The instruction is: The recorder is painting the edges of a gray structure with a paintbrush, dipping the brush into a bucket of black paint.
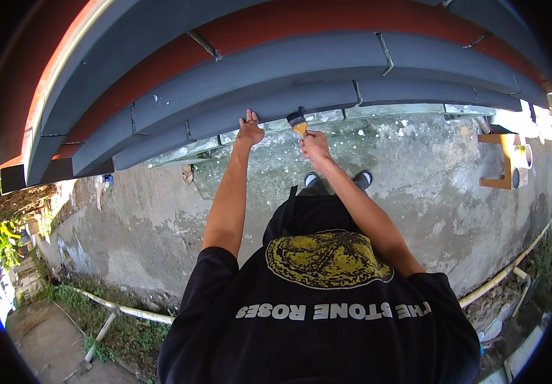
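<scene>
The person's black T-shirt [327, 349] is filling the nearest space, its chest showing a yellow print and white lettering (upside down from where I am standing). Two bare forearms are stretching away from its short sleeves. Below, a pair of dark sandals [362, 179] is resting on the patchy grey concrete [161, 211], which is showing white specks and greenish stains.

Farther out, the right hand [315, 146] is gripping a paintbrush [298, 124], its fingers closing around the yellowish handle. The brush is pointing away from the body, its dark bristles sitting right at the lower edge of the lowest blue-grey board [314, 97]. To its left, the left hand [250, 131] is reaching up to the same board, its fingers straightening and standing open; whether the fingertips are pressing on the surface, I cannot tell.

Beyond, more blue-grey boards [289, 61] are curving across in tiers, with red bands [321, 24] showing between them and pale streaks marking several joints. Off to the right, a wooden stand [514, 157] is sitting beside a white round container [528, 155]. On the far left, leafy plants [4, 237] are catching bright sunlight.
</scene>
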`<state>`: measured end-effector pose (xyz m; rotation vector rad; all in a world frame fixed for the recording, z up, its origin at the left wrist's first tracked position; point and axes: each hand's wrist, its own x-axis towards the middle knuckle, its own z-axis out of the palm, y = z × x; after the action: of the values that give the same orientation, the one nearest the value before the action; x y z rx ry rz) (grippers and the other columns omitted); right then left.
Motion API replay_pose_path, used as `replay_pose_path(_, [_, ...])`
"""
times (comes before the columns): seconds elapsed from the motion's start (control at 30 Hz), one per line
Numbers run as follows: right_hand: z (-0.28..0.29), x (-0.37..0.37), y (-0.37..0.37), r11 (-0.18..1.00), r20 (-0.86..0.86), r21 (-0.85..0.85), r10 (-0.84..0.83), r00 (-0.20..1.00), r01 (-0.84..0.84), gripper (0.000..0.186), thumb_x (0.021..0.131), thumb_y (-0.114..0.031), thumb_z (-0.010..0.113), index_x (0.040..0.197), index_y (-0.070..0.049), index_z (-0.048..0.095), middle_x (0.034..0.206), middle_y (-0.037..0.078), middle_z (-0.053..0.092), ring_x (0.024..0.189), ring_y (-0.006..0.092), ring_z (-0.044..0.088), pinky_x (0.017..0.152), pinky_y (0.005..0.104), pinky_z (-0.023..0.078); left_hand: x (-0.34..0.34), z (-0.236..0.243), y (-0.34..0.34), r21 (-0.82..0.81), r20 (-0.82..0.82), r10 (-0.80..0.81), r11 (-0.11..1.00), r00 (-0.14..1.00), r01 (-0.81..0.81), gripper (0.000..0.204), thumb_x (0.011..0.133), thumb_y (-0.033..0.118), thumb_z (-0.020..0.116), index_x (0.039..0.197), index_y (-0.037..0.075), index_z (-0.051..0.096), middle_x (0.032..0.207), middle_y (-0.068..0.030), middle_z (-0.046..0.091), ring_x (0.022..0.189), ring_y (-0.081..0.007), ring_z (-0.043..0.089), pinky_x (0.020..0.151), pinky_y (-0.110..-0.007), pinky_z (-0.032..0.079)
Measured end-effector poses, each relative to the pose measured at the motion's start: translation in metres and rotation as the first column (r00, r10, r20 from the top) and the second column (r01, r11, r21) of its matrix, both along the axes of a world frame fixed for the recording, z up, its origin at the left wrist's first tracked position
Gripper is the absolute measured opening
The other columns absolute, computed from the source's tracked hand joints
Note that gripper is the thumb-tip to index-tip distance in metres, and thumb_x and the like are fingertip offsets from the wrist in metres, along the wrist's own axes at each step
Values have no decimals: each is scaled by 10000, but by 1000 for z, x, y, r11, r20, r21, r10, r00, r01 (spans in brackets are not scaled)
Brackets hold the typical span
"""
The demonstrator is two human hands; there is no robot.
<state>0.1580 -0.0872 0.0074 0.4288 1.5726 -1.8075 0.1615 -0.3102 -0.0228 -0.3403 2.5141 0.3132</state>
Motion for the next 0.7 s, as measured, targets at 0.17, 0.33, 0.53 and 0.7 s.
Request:
replay_pose_path(0.17, [-19, -15, 45, 911, 76, -30, -408, 910, 411, 154, 865, -120, 413, 778, -22, 495, 604, 21, 472, 427, 82, 415, 339, 223, 322, 2, 7, 1, 84, 2, 8, 996, 1000, -8, 682, 754, 177, 352, 1326, -115, 124, 1420, -243, 73, 1341, -295, 25, 1078, -462, 66])
replay_pose_path(0.33, [-17, -17, 20, 936, -15, -29, -353, 936, 352, 123, 868, -122, 428, 818, -23, 481, 618, 23, 467, 435, 82, 420, 344, 224, 313, 2, -7, -2, 40, -16, 11, 999, 1000, -10, 695, 753, 189, 360, 1325, -119, 114, 1416, -257, 66, 1340, -303, 26, 1080, -455, 55])
replay_pose_path(0.53, [-82, 0, 48, 863, -248, 449, 368, 896, -231, 146, 840, -74, 463, 941, -38, 562, 677, 26, 540, 552, 135, 532, 483, 256, 417, 0, 1, 1, 32, 11, -8, 999, 1000, 8, 704, 745, 187, 369, 1326, -117, 113, 1416, -256, 65, 1338, -311, 28, 1082, -446, 54])
replay_pose_path(0.7, [-123, -5, 70, 831, -389, 233, -397, 831, 506, 325, 795, -38, 553, 1119, -63, 574, 696, 6, 568, 602, 115, 513, 570, 264, 427, 4, -1, -1, 21, -12, 16, 1000, 1000, -16, 709, 741, 186, 370, 1327, -116, 112, 1416, -257, 67, 1337, -316, 39, 1082, -443, 56])
